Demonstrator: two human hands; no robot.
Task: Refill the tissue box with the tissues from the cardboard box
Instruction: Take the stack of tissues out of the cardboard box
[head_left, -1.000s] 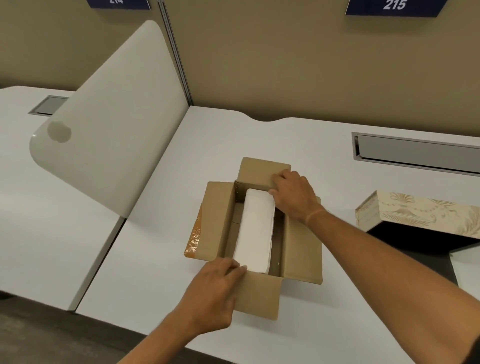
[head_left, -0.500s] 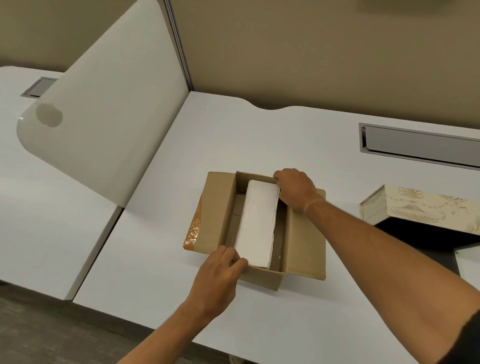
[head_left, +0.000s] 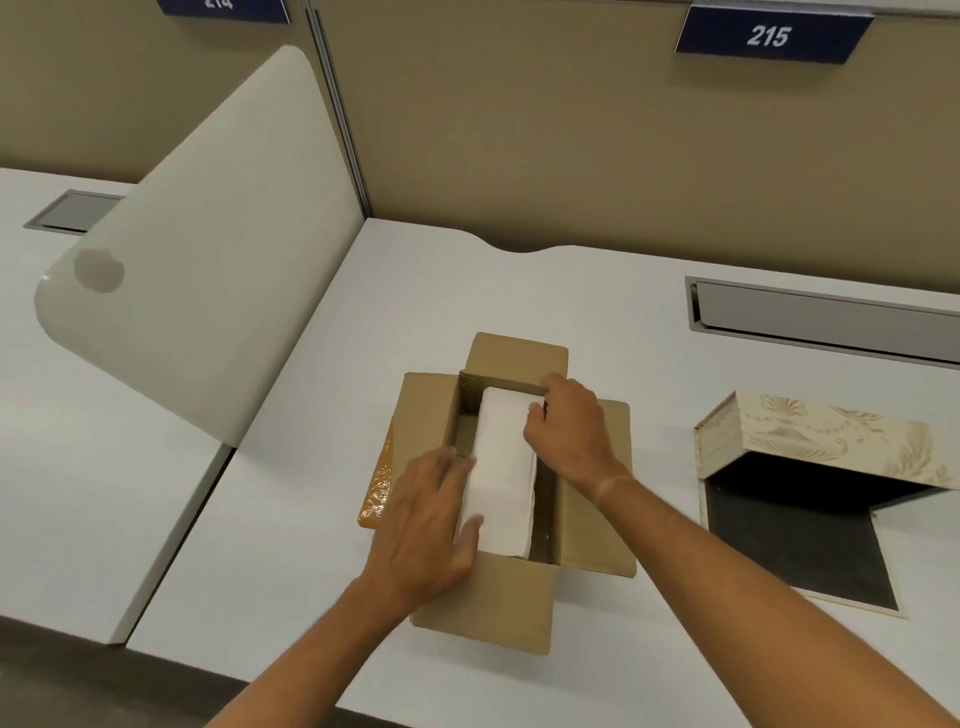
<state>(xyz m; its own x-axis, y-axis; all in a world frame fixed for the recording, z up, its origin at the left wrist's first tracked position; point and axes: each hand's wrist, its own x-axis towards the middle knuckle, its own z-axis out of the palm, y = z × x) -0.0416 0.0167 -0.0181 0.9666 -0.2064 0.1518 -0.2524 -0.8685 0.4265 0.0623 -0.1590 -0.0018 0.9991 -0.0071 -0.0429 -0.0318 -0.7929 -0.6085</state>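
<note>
The white tissue stack sits inside the brown cardboard box. The left hand and right hand curl loosely against its sides. The ornate cream tissue box stands open, seemingly unfilled.

Both hands on boxed tissues.

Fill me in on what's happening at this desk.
A person is reaching into an open cardboard box with both hands. The left hand is at the near left side of the white tissue stack and the right hand at its far right corner. The stack is not lifted out yet. The tissue box waits open on the right, its dark inside showing no tissues.
</note>
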